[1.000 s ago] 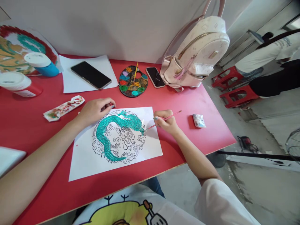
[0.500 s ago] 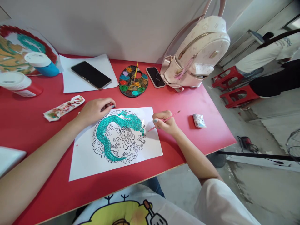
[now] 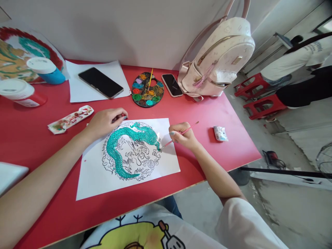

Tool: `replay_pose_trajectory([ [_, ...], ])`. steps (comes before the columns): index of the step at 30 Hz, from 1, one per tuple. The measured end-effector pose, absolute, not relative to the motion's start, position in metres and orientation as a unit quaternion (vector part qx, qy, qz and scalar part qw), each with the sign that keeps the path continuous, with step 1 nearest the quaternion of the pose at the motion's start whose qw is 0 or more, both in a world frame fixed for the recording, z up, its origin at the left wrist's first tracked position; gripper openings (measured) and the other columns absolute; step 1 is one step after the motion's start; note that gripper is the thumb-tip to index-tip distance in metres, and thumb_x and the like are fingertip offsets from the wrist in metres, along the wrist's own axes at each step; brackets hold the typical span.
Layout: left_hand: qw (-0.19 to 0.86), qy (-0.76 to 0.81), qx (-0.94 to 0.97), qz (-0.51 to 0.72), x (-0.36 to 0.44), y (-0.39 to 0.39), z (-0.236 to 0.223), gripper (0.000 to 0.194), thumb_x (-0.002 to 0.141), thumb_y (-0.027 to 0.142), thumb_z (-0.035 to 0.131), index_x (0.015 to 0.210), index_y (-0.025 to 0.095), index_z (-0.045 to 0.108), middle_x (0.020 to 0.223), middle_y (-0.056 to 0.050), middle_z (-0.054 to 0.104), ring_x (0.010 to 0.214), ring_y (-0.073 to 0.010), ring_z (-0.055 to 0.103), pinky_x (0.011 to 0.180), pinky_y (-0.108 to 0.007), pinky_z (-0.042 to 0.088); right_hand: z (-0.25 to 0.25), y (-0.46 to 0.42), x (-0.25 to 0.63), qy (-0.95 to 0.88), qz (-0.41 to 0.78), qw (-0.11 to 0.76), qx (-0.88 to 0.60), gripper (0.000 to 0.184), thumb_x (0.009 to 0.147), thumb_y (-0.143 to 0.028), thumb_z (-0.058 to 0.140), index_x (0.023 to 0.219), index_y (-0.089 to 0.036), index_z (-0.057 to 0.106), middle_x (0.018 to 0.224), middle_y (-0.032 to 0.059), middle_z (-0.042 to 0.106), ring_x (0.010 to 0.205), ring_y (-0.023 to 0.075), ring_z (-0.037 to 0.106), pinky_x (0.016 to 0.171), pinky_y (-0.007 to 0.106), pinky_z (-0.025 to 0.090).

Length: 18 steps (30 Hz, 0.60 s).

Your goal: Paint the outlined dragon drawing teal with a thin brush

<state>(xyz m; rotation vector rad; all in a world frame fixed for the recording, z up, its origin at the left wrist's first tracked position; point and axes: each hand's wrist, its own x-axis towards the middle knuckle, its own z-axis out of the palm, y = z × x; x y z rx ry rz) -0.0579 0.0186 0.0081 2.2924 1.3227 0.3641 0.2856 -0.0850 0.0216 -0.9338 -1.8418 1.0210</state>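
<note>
A white sheet with a line-drawn dragon (image 3: 112, 147) lies on the red table, the dragon's long body painted teal and its head and the surrounding clouds plain line work. My right hand (image 3: 183, 135) grips a thin pink paintbrush (image 3: 187, 129), whose tip meets the drawing at the right end of the teal part. Curled at the sheet's upper left edge, my left hand (image 3: 107, 121) rests with its fingers closed and nothing visible in them. Behind the sheet sits a round paint palette (image 3: 145, 99) with a yellow-handled brush (image 3: 150, 79) lying on it.
One phone (image 3: 101, 83) lies on blank paper (image 3: 77, 95), another phone (image 3: 172, 85) beside a pale backpack (image 3: 220, 58). Paint bottles (image 3: 49, 71) and a stained strip (image 3: 71, 120) are at left. A small white packet (image 3: 220, 133) lies right. People sit on red stools (image 3: 264, 105) beyond.
The brush tip has shifted very slightly, and the teal at the right end of the dragon reaches a little lower. Both hands stay nearly in place.
</note>
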Motion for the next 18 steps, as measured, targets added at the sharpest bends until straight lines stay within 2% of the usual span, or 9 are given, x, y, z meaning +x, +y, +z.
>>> replay_pose_trajectory([
  [5, 0.230, 0.484, 0.835, 0.127, -0.0562, 0.0178, 0.0109, 0.030, 0.103, 0.039, 0.055, 0.115, 0.026, 0.079, 0.105, -0.009, 0.086, 0.085, -0.0255, 0.074, 0.080, -0.036, 0.048, 0.0197, -0.0845, 0.2856, -0.724, 0.403, 0.414, -0.376, 0.076, 0.115, -0.075, 0.060, 0.060, -0.023, 0.053, 0.052, -0.0044, 0.047, 0.046, 0.0097, 0.038, 0.051, 0.029, 0.028],
  [12, 0.234, 0.472, 0.838, 0.143, -0.0579, 0.0188, 0.0099, 0.029, 0.103, 0.041, 0.055, 0.112, 0.026, 0.078, 0.105, -0.010, 0.087, 0.087, -0.0266, 0.076, 0.078, -0.036, 0.048, 0.0217, -0.0851, 0.2841, -0.727, 0.420, 0.389, -0.380, 0.080, 0.111, -0.084, 0.059, 0.060, -0.024, 0.051, 0.050, -0.0042, 0.046, 0.045, 0.0106, 0.039, 0.050, 0.030, 0.029],
  [18, 0.234, 0.473, 0.837, 0.142, -0.0575, 0.0178, 0.0114, 0.026, 0.104, 0.036, 0.057, 0.113, 0.026, 0.079, 0.103, -0.008, 0.087, 0.085, -0.0248, 0.075, 0.077, -0.035, 0.049, 0.0223, -0.0859, 0.2839, -0.724, 0.420, 0.395, -0.378, 0.079, 0.112, -0.082, 0.060, 0.060, -0.024, 0.052, 0.051, -0.0038, 0.047, 0.046, 0.0105, 0.039, 0.051, 0.030, 0.030],
])
